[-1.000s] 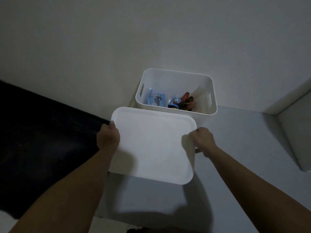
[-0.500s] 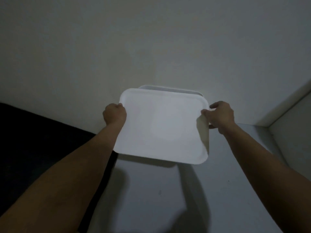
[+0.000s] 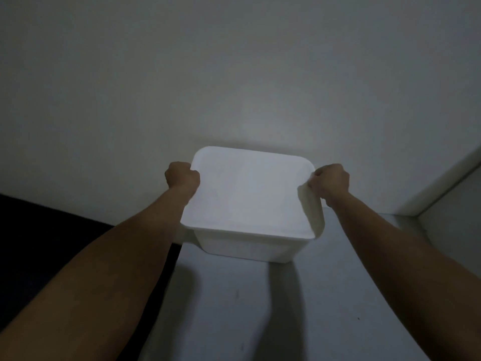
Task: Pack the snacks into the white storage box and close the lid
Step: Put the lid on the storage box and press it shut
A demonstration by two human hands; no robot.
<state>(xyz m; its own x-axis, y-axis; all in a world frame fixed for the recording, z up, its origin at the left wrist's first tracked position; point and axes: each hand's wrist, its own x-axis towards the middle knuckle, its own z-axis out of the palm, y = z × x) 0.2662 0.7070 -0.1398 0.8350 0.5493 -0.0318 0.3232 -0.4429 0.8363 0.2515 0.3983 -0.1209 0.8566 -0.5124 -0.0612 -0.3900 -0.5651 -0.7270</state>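
Item: white storage box (image 3: 247, 247), smooth matte plastic, rectangular with rounded corners, walls tapering slightly toward the base. Stands on a pale grey surface (image 3: 260, 308), far side close against a plain off-white wall (image 3: 234, 74). Only the near wall shows below the lid; contents hidden

Item: lid (image 3: 250, 194), white plastic, flat panel with rounded corners and a shallow turned-down rim. Lies over the box opening, covering it whole; its right edge appears a little raised or overhanging, and whether it is fully seated cannot be told

Left hand (image 3: 182, 177): curled closed into a fist on the lid's left edge near the far corner, fingers wrapped under the rim

Right hand (image 3: 330, 182): likewise curled closed on the lid's right edge, knuckles up, fingertips hidden beneath the rim

Both forearms bare, stretched forward from the lower corners of the view, casting two soft shadows on the grey surface

Adjacent: dark, near-black surface (image 3: 52, 243) at left, texture indistinct in dim light; pale ledge (image 3: 447, 188) at right
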